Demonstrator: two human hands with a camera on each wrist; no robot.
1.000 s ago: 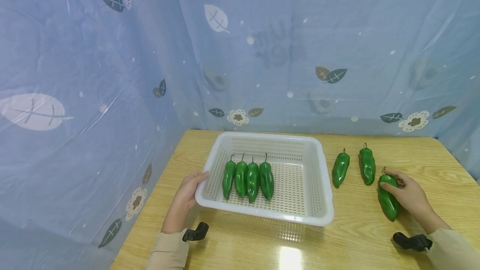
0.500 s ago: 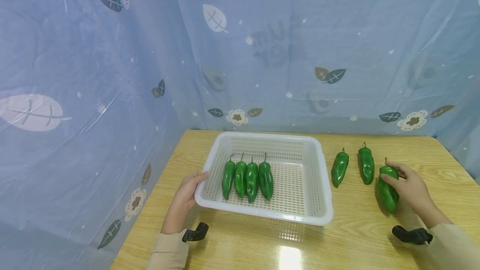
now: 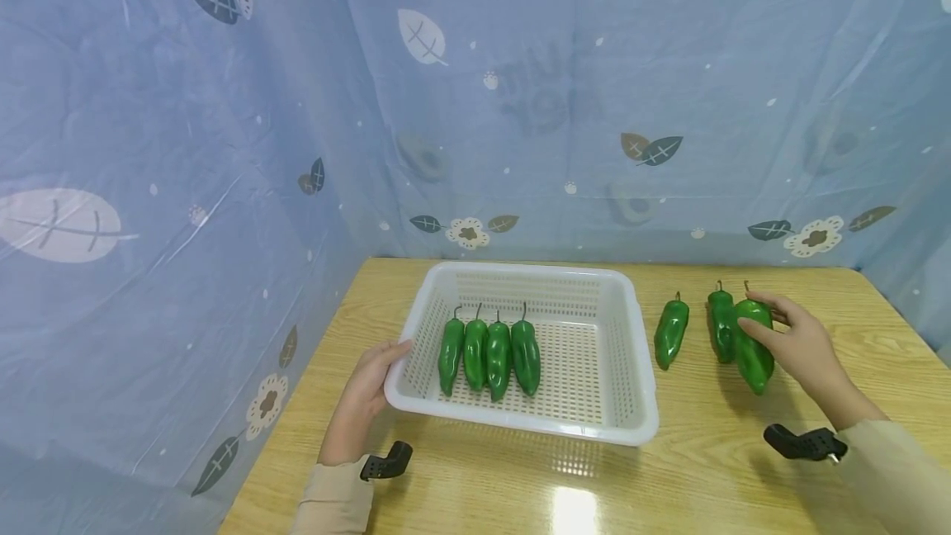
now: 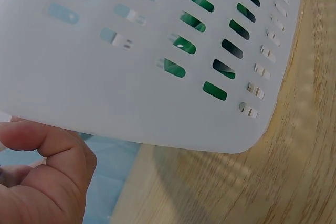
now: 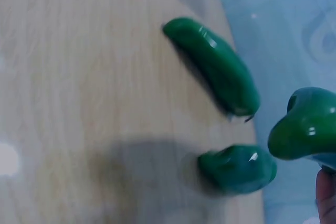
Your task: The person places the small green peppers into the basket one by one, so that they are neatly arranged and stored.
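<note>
In the head view, my right hand pinches a green pepper between thumb and fingers, lifted off the table with its stem pointing away. It overlaps a second green pepper on the table; another pepper lies further left. My left hand grips the left rim of a white plastic basket, in which several peppers lie side by side. From the left wrist, curled fingers show at the basket's edge. The held pepper fills the right side of the right wrist view.
The wooden table ends at a blue patterned curtain at the back and left. Each wrist carries a black device. A bright reflection lies on the table's front.
My right hand has lifted the pepper and carried it left and away from me, up to the neighbouring pepper. My left hand and the basket have stayed put.
</note>
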